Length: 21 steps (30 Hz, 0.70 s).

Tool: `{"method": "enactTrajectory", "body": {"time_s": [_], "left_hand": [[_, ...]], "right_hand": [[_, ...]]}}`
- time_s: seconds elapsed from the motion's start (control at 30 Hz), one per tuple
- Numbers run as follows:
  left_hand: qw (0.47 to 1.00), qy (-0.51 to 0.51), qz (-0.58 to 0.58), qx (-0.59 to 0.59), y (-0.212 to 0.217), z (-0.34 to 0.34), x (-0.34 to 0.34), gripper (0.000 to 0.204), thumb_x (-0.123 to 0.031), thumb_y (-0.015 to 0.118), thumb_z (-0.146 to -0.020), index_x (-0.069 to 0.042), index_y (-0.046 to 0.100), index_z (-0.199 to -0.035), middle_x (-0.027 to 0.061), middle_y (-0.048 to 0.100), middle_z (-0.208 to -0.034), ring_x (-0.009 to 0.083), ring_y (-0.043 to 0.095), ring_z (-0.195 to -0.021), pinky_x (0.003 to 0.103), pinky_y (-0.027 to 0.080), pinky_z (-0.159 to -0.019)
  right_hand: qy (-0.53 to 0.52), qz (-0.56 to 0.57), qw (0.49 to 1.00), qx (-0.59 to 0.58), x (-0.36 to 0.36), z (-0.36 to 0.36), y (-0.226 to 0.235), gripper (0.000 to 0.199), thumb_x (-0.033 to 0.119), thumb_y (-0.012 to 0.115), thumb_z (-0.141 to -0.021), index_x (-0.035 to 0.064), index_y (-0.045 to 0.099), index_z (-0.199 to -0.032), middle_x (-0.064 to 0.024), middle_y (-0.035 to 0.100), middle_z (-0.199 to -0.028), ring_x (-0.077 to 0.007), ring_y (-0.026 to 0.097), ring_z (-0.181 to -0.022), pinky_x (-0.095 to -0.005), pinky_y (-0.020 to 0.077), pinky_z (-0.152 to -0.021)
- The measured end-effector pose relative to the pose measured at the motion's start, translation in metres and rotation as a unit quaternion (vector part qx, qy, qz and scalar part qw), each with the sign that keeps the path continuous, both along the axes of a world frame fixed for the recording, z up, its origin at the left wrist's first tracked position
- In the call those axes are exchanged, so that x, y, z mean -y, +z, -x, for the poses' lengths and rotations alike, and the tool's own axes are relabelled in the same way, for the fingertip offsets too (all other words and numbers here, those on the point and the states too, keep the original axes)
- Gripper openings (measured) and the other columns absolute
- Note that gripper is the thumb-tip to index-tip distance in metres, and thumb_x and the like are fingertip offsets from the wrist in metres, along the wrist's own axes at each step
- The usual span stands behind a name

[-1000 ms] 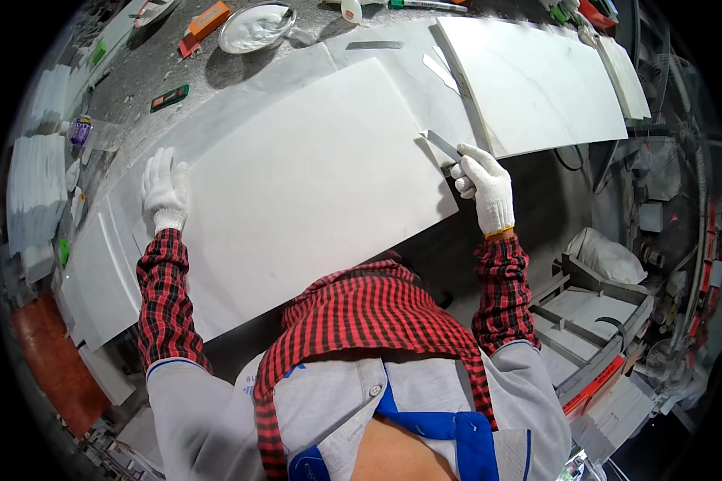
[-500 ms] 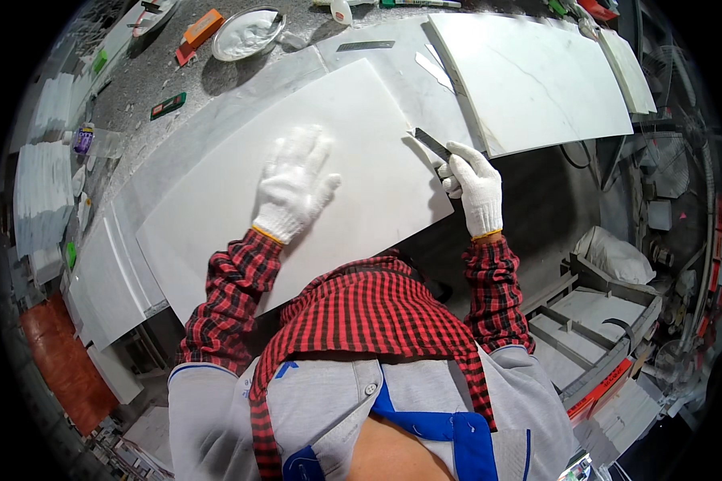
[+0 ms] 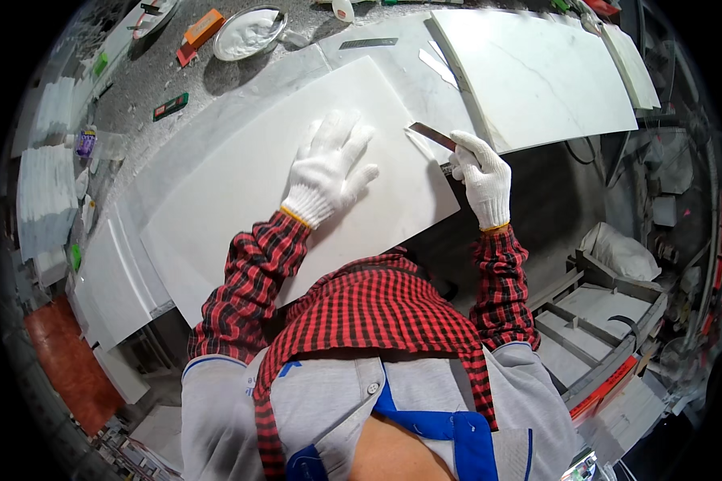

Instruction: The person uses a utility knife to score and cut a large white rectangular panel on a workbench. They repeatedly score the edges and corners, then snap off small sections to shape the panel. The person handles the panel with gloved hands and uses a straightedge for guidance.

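Observation:
A large pale stone slab (image 3: 241,188) lies in front of me. My left hand (image 3: 327,168), in a white knit glove, rests flat on its top with the fingers spread. Beyond the slab's right edge, my gloved right hand (image 3: 484,180) grips a thin, flat metal strip (image 3: 431,135) like a scraper blade. The strip slants up and left from the fingers, its tip just over the slab's right edge, but whether it touches I cannot tell. My right thumb and fingertips are partly hidden.
A veined white slab (image 3: 549,76) stands at the back right. A bowl of white paste (image 3: 250,34), an orange box (image 3: 204,27) and another metal strip (image 3: 368,43) lie at the back. A wooden-framed crate (image 3: 598,321) is on my right; stacked white slabs (image 3: 46,188) are far left.
My left hand has slid right and a little farther away across the slab. The strip in my right hand has turned, its face now catching a brownish reflection.

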<state>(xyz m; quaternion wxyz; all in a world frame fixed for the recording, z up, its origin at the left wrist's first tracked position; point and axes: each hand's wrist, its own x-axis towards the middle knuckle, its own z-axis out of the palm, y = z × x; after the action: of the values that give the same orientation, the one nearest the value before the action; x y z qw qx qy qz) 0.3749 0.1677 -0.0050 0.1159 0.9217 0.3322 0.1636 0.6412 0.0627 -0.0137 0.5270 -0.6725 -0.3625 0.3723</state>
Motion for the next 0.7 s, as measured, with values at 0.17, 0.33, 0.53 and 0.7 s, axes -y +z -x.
{"method": "enactTrajectory", "body": {"time_s": [0.17,0.33,0.53,0.7], "left_hand": [[0.999,-0.034,-0.015,-0.039,-0.012,-0.024,-0.038,0.066,-0.057,0.06,-0.095,-0.018,0.052,-0.148,0.0127,0.044,-0.158,0.0377,0.037,-0.147,0.054,0.027,-0.121],[0.993,-0.091,-0.031,-0.069,-0.017,-0.043,-0.06,0.074,-0.068,0.058,-0.093,-0.021,0.05,-0.15,0.0091,0.039,-0.162,0.0381,0.031,-0.151,0.056,0.024,-0.122],[0.988,-0.124,-0.037,-0.087,-0.016,-0.047,-0.063,0.076,-0.075,0.054,-0.09,-0.025,0.053,-0.148,0.0111,0.036,-0.163,0.0386,0.03,-0.151,0.057,0.022,-0.123],[0.986,-0.129,-0.039,-0.096,-0.017,-0.047,-0.063,0.074,-0.074,0.056,-0.089,-0.027,0.057,-0.145,0.0111,0.036,-0.163,0.0387,0.03,-0.151,0.057,0.022,-0.123]], "right_hand": [[-0.041,-0.024,0.997,0.06,-0.027,-0.019,0.006,0.029,0.003,0.059,-0.099,0.0052,0.073,-0.124,-0.0045,0.072,-0.086,-0.0068,0.062,-0.07,-0.023,0.0518,-0.063],[-0.116,-0.009,0.985,0.131,-0.082,-0.066,-0.002,0.027,0.013,0.062,-0.097,0.0131,0.076,-0.12,-0.0086,0.078,-0.092,-0.0144,0.073,-0.079,-0.0281,0.057,-0.073],[-0.159,-0.028,0.952,0.261,-0.104,-0.096,-0.03,0.029,0.022,0.064,-0.097,0.0202,0.075,-0.123,-0.0075,0.078,-0.109,-0.0208,0.075,-0.101,-0.0319,0.0565,-0.09],[-0.166,-0.002,0.945,0.281,-0.106,-0.086,-0.025,0.03,0.023,0.063,-0.096,0.0227,0.074,-0.124,-0.0069,0.077,-0.113,-0.0227,0.073,-0.107,-0.0318,0.0553,-0.095]]}}
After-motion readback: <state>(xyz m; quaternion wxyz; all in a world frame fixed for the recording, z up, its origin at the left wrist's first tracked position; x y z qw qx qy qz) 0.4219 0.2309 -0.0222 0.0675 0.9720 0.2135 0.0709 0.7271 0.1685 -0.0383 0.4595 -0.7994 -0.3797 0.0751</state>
